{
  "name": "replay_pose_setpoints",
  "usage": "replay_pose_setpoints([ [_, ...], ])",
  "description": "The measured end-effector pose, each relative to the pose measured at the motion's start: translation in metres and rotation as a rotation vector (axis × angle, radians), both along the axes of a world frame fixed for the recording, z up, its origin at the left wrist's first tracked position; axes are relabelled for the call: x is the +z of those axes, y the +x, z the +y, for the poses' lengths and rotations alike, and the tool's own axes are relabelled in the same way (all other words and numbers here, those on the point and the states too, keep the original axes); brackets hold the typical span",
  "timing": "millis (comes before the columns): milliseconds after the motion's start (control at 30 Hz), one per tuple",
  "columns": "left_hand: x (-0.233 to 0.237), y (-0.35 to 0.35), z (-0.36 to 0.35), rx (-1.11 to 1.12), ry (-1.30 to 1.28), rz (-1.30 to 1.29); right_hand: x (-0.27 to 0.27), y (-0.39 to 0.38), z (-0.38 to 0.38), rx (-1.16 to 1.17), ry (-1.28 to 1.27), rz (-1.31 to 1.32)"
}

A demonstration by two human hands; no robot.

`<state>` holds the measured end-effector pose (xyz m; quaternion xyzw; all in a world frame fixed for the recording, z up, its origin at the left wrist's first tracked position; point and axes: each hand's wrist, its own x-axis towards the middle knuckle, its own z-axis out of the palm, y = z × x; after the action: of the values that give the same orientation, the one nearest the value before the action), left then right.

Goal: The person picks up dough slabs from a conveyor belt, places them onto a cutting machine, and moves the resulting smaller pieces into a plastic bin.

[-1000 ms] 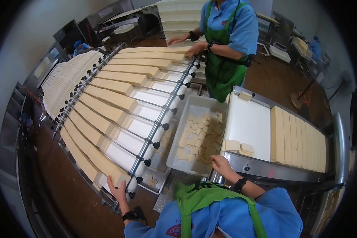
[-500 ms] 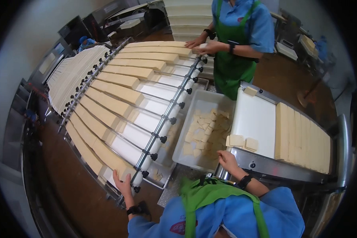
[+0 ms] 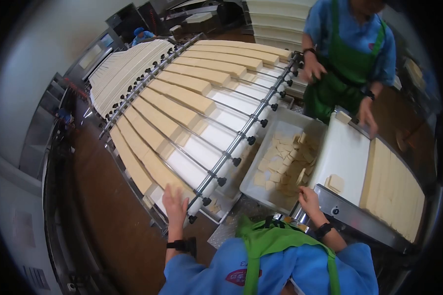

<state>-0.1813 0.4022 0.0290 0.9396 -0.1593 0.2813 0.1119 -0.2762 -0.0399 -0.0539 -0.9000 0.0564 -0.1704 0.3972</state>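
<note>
My left hand point(image 3: 174, 201), fingers stretched and slightly blurred, is at the near end of a row of stacked pale yellow squares point(image 3: 165, 173), which look like dough wrappers. The row lies between metal rods on the slanted white table. My right hand point(image 3: 308, 199) has its fingers curled together beside the corner of the white belt point(image 3: 342, 147). Right at those fingertips, over the edge of a white bin point(image 3: 248, 182), a tilted wrapper point(image 3: 300, 176) shows almost edge-on. I cannot tell whether the fingers grip it. Loose wrappers point(image 3: 283, 164) lie scattered inside the bin.
A small stack of wrappers point(image 3: 334, 183) sits near the belt's close edge. Tight rows of wrappers point(image 3: 394, 189) fill its right side. Black knobs point(image 3: 237, 161) line the steel bar point(image 3: 241, 135). A co-worker in a green apron point(image 3: 347, 73) stands across, one hand point(image 3: 366, 117) over the belt.
My view has shifted, so the scene sits further right. One of two small piles at the belt's corner has left it. The co-worker's hands have moved from the far rows towards the belt.
</note>
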Motion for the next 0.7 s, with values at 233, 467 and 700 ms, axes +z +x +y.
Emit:
replay_pose_setpoints([
  [233,0.010,0.020,-0.002,-0.314,0.293,0.160,-0.010,0.002,-0.003,0.030,-0.030,-0.021],
  [467,-0.009,0.029,0.001,-0.334,0.315,0.060,-0.014,0.003,0.000,0.046,-0.052,-0.032],
  [700,-0.016,0.031,0.012,-0.088,0.351,-0.202,-0.024,0.008,0.002,0.002,-0.016,0.026],
])
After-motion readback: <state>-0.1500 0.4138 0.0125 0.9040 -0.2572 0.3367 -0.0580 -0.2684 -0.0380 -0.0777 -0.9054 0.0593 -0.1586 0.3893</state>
